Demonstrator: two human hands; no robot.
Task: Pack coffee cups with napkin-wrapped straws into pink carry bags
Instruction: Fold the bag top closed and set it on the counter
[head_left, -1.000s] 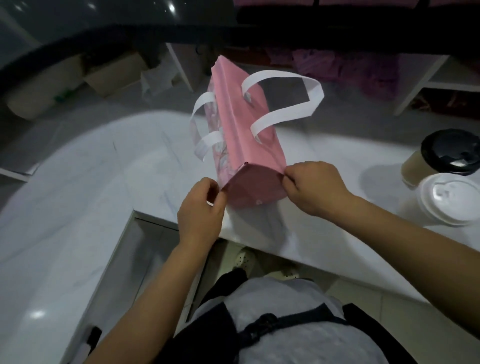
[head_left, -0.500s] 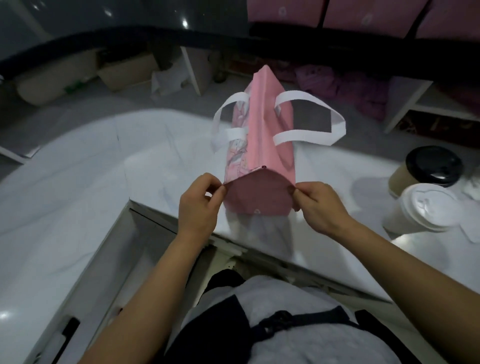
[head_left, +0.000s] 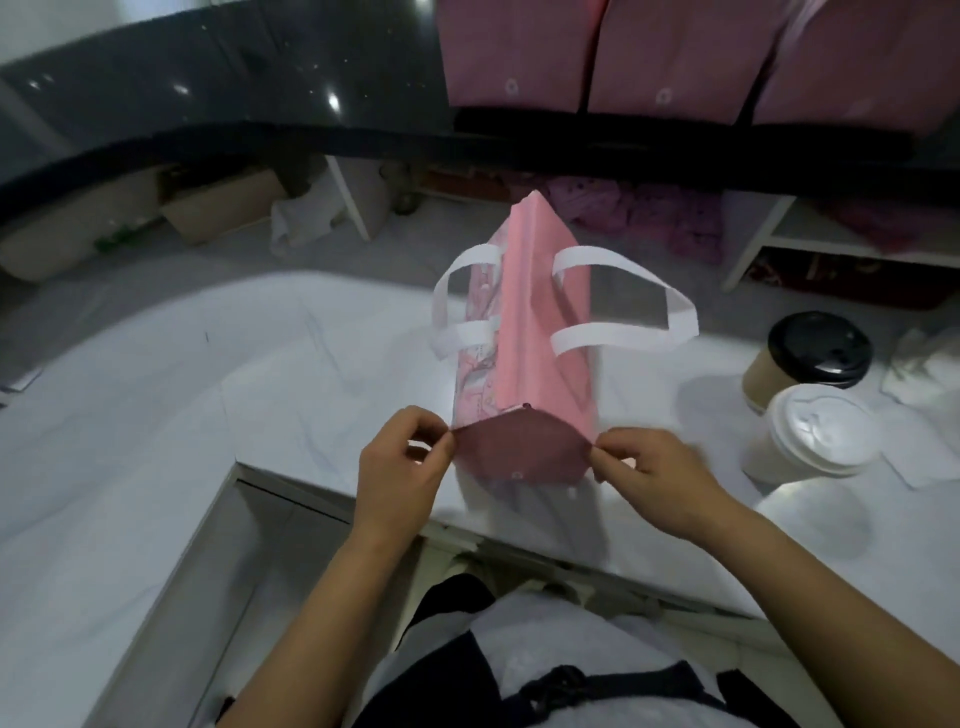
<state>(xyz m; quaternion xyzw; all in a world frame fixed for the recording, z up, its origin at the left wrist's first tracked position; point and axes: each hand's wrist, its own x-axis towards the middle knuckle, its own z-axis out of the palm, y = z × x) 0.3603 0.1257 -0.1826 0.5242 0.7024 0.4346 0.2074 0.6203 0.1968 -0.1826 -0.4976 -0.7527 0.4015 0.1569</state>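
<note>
A pink carry bag (head_left: 530, 332) with white handles stands on the white marble counter (head_left: 260, 395), its top folded to a ridge. My left hand (head_left: 402, 467) pinches the near left corner of the bag's end panel. My right hand (head_left: 652, 473) pinches the near right corner. To the right stand two coffee cups: a brown one with a black lid (head_left: 810, 358) and a white-lidded one (head_left: 810, 441) in front of it. I cannot make out any straws.
White napkins or paper (head_left: 924, 374) lie at the far right of the counter. More pink bags (head_left: 675, 57) hang on the dark upper ledge. Cardboard boxes (head_left: 218, 208) and shelving sit beyond the counter. The counter edge drops off just below my hands.
My hands have moved apart, pulling the bag's near end wider. The bag has straightened toward me, and the view has tilted up, showing more pink bags above.
</note>
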